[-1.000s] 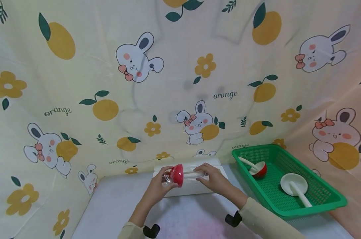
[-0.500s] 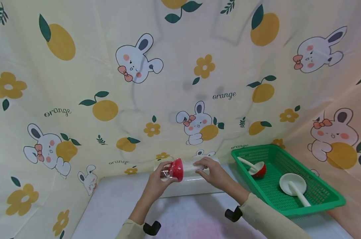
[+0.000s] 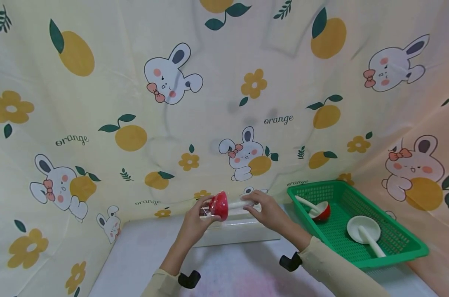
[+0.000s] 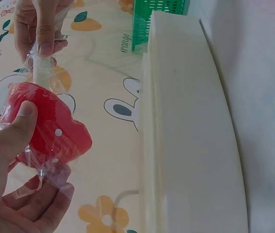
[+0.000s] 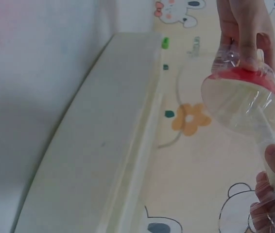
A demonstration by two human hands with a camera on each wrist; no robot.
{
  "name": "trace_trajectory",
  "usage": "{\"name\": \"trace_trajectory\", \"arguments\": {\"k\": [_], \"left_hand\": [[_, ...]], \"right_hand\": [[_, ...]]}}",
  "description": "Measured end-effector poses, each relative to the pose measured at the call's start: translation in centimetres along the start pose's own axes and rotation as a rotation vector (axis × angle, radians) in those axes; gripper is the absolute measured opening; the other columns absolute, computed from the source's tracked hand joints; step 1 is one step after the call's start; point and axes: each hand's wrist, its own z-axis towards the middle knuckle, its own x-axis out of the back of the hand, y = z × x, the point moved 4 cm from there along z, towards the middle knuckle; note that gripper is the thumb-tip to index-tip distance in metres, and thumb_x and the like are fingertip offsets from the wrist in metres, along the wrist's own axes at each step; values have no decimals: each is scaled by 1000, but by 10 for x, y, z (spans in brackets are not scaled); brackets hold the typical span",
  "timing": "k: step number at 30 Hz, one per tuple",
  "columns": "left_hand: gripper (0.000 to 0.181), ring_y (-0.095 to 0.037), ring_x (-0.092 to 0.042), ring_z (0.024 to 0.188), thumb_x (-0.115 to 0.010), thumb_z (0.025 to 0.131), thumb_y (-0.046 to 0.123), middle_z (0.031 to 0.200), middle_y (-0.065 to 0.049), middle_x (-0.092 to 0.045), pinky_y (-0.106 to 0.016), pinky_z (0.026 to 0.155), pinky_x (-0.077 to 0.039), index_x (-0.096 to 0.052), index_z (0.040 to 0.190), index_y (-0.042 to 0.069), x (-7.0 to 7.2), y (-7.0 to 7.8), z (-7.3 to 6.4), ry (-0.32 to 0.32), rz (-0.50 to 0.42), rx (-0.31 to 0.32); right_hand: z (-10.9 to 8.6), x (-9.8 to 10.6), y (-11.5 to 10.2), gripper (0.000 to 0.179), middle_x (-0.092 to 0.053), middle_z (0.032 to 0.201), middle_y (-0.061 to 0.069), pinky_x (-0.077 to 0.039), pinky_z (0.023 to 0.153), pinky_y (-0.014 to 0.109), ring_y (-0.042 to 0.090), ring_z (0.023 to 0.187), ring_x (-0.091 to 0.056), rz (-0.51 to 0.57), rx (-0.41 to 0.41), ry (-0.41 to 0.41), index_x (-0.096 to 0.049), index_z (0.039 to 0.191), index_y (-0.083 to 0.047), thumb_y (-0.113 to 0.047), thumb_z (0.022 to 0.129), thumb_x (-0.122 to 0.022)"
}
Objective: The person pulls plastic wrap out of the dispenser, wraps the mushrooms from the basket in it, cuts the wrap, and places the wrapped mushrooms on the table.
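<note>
A mushroom-style ladle [image 3: 219, 206], red with white dots outside and white inside, is held sideways above the table in a clear plastic bag [image 5: 232, 58]. My left hand [image 3: 191, 226] grips the red bowl, thumb on one side and fingers on the other. The ladle's white handle [image 4: 41, 73] is pinched through the plastic by my right hand [image 3: 268, 211]. In the right wrist view the white hollow of the bowl [image 5: 239, 104] shows under the film. Behind and below both hands lies a long white box-like thing [image 3: 239, 235].
A green basket [image 3: 330, 243] stands at the right with two more ladles inside: one red ladle [image 3: 323, 211] and one with its white hollow [image 3: 363, 229] facing up. A cloth printed with rabbits and oranges [image 3: 205, 119] hangs behind the table [image 3: 142, 251].
Both hands have risen a little with the bagged ladle, uncovering more of the white box-like thing's front. The grips look the same. The basket and its ladles stay put.
</note>
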Motion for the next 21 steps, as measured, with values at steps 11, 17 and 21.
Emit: {"name": "trace_trajectory", "arguments": {"k": [11,17,21], "left_hand": [[70,-32,-69,119,-87,91,22,140,-12,-69,-42,91,-63,-54,153,20,6,10,2,-4,-12,-64],[70,-31,-69,119,-88,90,23,140,-11,-69,-42,91,-63,-55,152,23,10,15,0,-5,-12,-54],[69,-30,-69,119,-88,90,24,139,-10,-69,-41,90,-64,-56,151,24,11,18,-2,0,-4,-50]], "right_hand": [[5,7,-5,33,-72,107,1,-65,82,39,17,93,-65,-4,5,28,-77,124,-14,-8,93,-85],[6,10,-7,33,-71,105,-2,-62,79,29,14,91,-63,-16,30,27,-78,125,-14,-10,93,-85],[7,11,-8,34,-71,104,-3,-61,77,26,14,91,-62,-8,30,19,-78,125,-14,-9,92,-86]]}}
